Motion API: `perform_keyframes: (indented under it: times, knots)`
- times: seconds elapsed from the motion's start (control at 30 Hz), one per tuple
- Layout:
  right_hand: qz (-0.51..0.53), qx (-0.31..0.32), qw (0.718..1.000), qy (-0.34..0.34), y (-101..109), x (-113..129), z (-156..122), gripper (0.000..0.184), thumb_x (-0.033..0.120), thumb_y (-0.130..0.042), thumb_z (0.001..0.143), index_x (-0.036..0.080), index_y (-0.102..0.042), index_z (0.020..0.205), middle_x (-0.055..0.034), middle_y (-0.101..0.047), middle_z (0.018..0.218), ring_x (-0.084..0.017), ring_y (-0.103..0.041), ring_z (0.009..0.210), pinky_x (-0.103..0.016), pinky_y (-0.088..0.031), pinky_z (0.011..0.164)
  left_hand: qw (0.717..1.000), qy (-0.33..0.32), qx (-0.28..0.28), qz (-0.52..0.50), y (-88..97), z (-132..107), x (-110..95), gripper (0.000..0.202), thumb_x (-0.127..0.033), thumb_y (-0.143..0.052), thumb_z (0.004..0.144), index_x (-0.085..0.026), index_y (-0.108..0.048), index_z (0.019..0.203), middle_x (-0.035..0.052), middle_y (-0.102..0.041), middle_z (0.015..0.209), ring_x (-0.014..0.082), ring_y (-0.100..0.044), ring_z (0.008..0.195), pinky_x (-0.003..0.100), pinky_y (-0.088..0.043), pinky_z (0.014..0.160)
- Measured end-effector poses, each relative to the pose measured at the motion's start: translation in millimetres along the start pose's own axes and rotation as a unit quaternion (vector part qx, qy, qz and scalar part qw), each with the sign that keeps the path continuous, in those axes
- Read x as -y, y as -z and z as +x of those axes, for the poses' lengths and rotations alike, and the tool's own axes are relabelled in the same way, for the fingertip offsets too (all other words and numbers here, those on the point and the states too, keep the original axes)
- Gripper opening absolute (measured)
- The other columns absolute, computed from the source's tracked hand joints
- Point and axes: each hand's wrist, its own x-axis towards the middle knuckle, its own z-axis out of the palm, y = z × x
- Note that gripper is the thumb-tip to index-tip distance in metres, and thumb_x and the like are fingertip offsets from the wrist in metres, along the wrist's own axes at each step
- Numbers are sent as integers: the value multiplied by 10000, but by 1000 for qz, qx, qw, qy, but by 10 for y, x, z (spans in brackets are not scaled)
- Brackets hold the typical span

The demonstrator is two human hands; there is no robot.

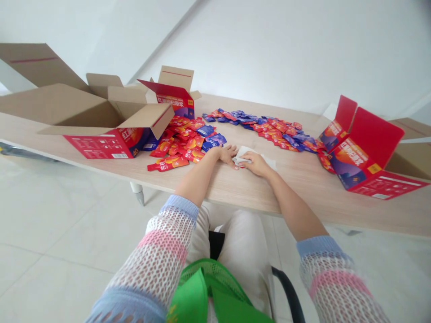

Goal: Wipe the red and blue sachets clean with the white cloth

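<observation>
Both my hands rest on a light wooden table (235, 184) and meet over a small white bag or paper (245, 154). My left hand (227, 154) lies with fingers stretched toward its left edge. My right hand (254, 162) has its fingers curled in a pinch on the white piece. Just left of my left hand lies a heap of red and blue sachets (183, 139). A second spread of sachets (269, 128) runs across the table behind my hands.
A large open red carton (101, 141) with brown flaps lies at the left, a smaller open red box (177, 96) behind it. Open red boxes (365, 163) stand at the right. A green mesh item (208, 291) lies on my lap.
</observation>
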Motion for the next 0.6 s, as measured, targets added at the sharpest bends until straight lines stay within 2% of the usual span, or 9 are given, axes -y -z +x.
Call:
perform_keyframes:
  times: [0.07,0.27,0.4,0.5,0.6]
  knots:
    - [11,13,1000,-13,-21,-19,25,276,303,-661,778,218,-734,1031,-59,-687,1020,-212,-625,948,-315,-459,862,1000,3,-2,-2,-4,9,0,1249,-764,-618,523,-289,-32,1519,38,67,1566,382,91,1407,598,66,1092]
    - [42,13,993,-106,55,-185,86,310,329,-687,733,202,-739,1011,-19,-714,1000,-227,-640,959,-331,-474,871,1000,9,10,14,6,34,12,1267,-787,-598,520,-296,14,1514,33,96,1557,359,89,1416,610,42,1092]
    - [73,-4,981,-178,83,-335,120,331,355,-683,727,173,-742,998,-9,-725,905,-221,-654,887,-294,-498,787,999,13,21,31,29,19,-8,1252,-772,-592,543,-273,16,1517,39,116,1552,345,95,1420,592,36,1101]
    - [11,-22,965,-262,142,-452,119,325,396,-698,722,147,-758,921,-27,-720,787,-215,-656,753,-265,-494,679,999,9,28,35,50,-4,-27,1240,-761,-588,562,-254,15,1519,49,117,1556,352,97,1417,585,23,1104]
    - [-98,-20,932,-348,248,-486,115,376,454,-701,725,164,-754,959,-76,-723,851,-236,-658,775,-289,-487,683,999,7,35,38,69,-15,-29,1222,-752,-580,586,-231,12,1520,81,121,1557,362,95,1416,616,34,1083]
